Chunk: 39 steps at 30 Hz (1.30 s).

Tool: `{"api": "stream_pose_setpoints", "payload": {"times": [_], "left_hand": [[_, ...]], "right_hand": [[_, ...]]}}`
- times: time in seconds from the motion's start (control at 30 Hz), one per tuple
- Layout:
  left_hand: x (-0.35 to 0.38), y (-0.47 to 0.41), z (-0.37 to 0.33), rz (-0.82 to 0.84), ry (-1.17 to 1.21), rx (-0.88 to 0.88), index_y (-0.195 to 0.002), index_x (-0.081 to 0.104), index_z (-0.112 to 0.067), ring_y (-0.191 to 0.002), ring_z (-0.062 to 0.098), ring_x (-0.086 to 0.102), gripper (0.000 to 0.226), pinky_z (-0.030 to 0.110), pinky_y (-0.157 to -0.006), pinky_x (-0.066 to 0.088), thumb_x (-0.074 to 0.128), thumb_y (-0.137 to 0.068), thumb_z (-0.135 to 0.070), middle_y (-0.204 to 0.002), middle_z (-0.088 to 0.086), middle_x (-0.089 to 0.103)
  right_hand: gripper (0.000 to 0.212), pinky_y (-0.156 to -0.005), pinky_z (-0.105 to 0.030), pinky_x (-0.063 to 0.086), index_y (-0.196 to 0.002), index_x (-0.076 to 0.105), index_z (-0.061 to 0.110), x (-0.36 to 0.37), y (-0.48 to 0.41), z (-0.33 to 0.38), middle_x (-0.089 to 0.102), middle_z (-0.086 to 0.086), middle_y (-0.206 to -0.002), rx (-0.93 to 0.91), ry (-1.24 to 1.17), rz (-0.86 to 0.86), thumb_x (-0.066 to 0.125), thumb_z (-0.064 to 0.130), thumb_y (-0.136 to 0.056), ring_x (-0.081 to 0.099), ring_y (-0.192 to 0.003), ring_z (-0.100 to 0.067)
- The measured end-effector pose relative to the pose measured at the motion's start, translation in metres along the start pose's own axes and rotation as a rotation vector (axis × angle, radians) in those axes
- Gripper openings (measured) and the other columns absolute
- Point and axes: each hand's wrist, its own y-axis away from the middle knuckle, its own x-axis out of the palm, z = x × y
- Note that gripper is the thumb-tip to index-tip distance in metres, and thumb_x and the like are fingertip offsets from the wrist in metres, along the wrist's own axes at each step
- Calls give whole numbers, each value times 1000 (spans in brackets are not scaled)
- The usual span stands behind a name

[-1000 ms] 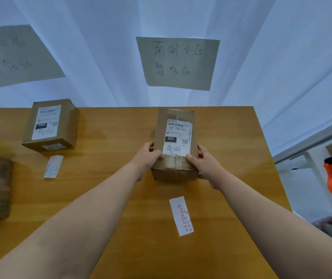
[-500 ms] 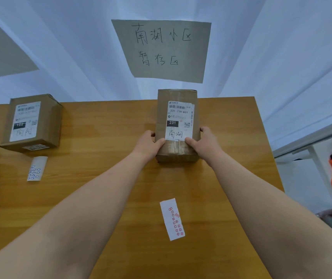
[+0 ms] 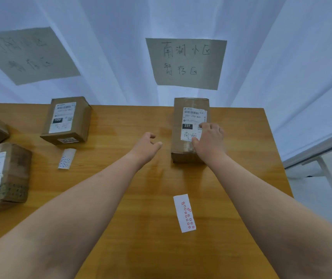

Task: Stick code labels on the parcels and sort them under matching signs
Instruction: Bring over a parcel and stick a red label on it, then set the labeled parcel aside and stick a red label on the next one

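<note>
Parcel 231 at the table's far edge, left hand off it

On the wooden table [image 3: 151,198] a red-sticker sheet [image 3: 184,213] lies nearest. Beyond it the left hand [image 3: 147,144] hovers loosely curled, holding nothing. The right hand [image 3: 209,140] rests bent fingers on the parcel [image 3: 178,119], below the handwritten sign [image 3: 187,63] on the white curtain [image 3: 110,47] — half a second ago both hands clasped its sides.

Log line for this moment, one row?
parcel 231: under sign | right hand: touching its label | left hand: empty | red sticker sheet: on table
</note>
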Motion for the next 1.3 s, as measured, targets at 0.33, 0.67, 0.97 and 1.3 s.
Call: {"api": "stream_pose_setpoints", "payload": {"times": [0.33, 0.67, 0.97, 1.3], "left_hand": [[-101, 74, 49, -250, -26, 64, -130, 43, -21, -101, 22, 55, 39, 33, -84, 46, 51, -94, -32, -113, 2, 55], [-204, 118, 145, -386, 40, -8, -129, 46, -18, -100, 18, 51, 38, 30, -82, 40, 51, -94, -31, -105, -2, 53], [-321, 122, 259, -383, -69, -116, -130, 47, -15, -110, 26, 53, 40, 38, -91, 48, 53, -93, -27, -127, 11, 51], [-375, 115, 319, -222, -33, -186, -140, 34, -9, -121, 24, 47, 44, 25, -81, 37, 43, -99, -23, -138, 10, 45]], "right_hand": [[28, -83, -26, 46, -118, 59, 10, 21, 51, 102, 61, -7, -117, -411, -100, 214, 54, 22, -94, 58, -100, -19], [26, -83, -28, 50, -116, 61, 15, 68, 87, 210, 62, -2, -113, -521, -62, 315, 53, 26, -94, 59, -97, -17], [21, -71, -25, 44, -111, 62, 15, 149, 111, 326, 63, -2, -107, -305, -235, 324, 52, 23, -94, 57, -91, -15], [35, -81, -29, 45, -127, 51, 13, 243, 148, 407, 58, -6, -119, -137, -292, 470, 52, 26, -95, 53, -98, -18]]}}
